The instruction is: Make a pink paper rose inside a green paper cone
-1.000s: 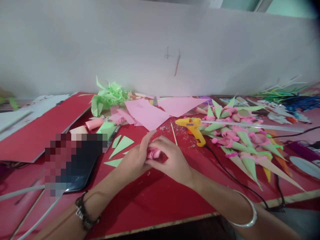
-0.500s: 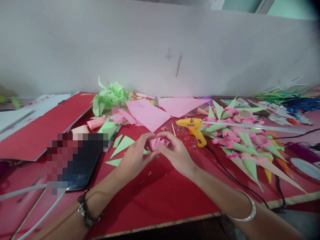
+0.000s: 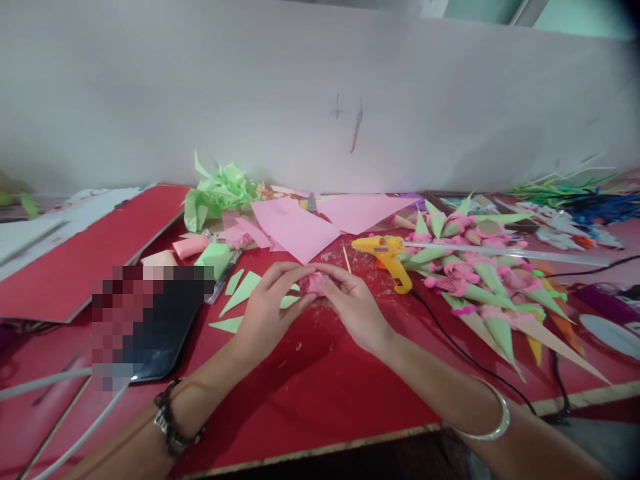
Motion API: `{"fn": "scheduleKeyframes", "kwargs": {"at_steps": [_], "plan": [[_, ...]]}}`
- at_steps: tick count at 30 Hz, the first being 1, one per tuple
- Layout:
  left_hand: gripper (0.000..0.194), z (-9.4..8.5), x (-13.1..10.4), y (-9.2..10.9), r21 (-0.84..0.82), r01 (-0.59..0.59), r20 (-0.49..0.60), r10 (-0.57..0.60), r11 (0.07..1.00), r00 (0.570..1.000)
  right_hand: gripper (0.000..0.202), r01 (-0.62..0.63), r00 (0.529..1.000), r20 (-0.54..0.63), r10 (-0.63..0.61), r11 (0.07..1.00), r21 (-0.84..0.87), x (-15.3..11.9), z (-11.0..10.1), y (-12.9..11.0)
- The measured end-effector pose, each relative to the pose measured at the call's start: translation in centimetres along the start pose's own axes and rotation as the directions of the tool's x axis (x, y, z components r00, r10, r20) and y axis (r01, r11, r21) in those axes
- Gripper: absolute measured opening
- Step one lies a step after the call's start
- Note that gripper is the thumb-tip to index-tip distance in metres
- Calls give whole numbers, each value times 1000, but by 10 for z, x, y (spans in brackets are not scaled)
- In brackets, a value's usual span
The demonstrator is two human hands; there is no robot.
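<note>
Where fingers (image 3: pixel 345 279) converge, pink paper (image 3: pixel 311 284) (curled) sits between them.

From head height we look forward and down, close over the red tabletop (image 3: pixel 325 393), pale partition (image 3: pixel 200 100) across the upper frame.

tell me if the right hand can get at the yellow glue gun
Probably yes: nothing tall stands between the right hand and the yellow glue gun, though that hand is busy with the pink paper.
</note>
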State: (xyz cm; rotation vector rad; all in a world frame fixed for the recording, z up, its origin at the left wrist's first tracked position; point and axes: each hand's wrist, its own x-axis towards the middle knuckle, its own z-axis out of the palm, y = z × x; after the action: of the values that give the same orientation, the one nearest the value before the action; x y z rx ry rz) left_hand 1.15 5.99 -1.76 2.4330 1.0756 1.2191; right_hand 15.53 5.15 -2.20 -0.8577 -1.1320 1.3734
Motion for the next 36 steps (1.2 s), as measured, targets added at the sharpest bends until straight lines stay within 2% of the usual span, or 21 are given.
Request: {"fn": "scheduleKeyframes", "kwargs": {"at_steps": [5,8,13,19,28,36], "plan": [[28,1,-1,-1,6,-19,-14,19,1000,1000,24,-52,998,-29,53,998,41,0,2,0],[23,-1,0,-1,27,-38,-24,39,999,999,24,-64,998,-1,64,997,42,-1,2,0],[19,-2,2,-1,-71,56,-37,-58,996,998,28,14,997,74,-14,1000,10,-1,0,0],[18,-1,2,-1,-164,122,-20,-127,979,992,22,-22,999,33,20,998,56,0,1,0],[20,0,1,0,-119,58,-26,-61,991,998,16,-87,996,-10,89,988,129,0,-1,-2],[18,1,1,0,-104,79,-34,-83,991,996,16,-100,995,-19,102,990,99,2,-1,-2]]}}
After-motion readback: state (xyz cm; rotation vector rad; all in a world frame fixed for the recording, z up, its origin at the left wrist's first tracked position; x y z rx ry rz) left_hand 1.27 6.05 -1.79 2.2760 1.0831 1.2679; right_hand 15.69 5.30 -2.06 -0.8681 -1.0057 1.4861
